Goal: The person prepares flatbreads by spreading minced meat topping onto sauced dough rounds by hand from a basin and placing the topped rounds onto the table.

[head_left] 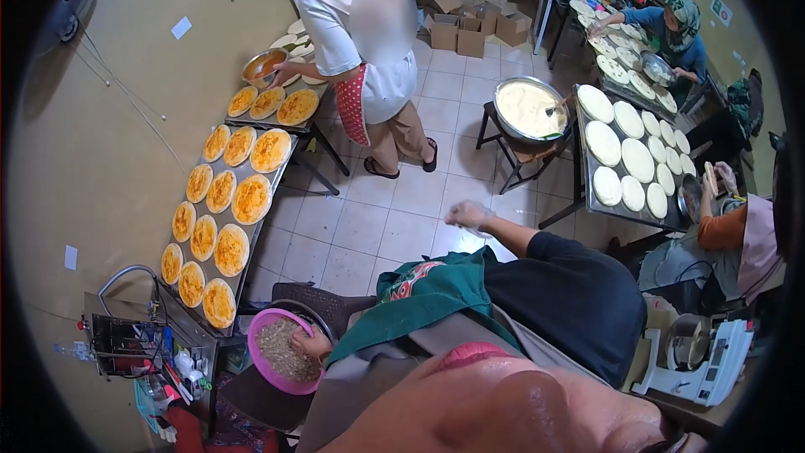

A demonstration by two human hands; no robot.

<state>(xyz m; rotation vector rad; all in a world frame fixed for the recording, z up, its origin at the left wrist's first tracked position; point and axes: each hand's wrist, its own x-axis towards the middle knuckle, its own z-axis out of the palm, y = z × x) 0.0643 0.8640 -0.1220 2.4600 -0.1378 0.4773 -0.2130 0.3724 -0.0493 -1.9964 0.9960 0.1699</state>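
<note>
My left hand (313, 341) grips the near rim of a pink bowl (255, 354), with its fingers over the inside edge. The bowl holds a crumbly brown-grey filling (283, 346) and is tilted toward me. My right hand (470, 215), in a clear plastic glove, is stretched out in front over the tiled floor. Its fingers look loosely apart, and I see nothing in them. To the left, a long metal tray (245, 262) carries rows of flat dough rounds (203, 237) spread with orange sauce.
A co-worker (369, 25) stands ahead with a bowl of orange sauce (265, 67). On a stool (513, 148) is a large basin of pale batter (530, 107). Plain dough rounds (637, 159) cover the right table. A white kitchen scale (700, 361) is at lower right, near another seated worker (729, 231).
</note>
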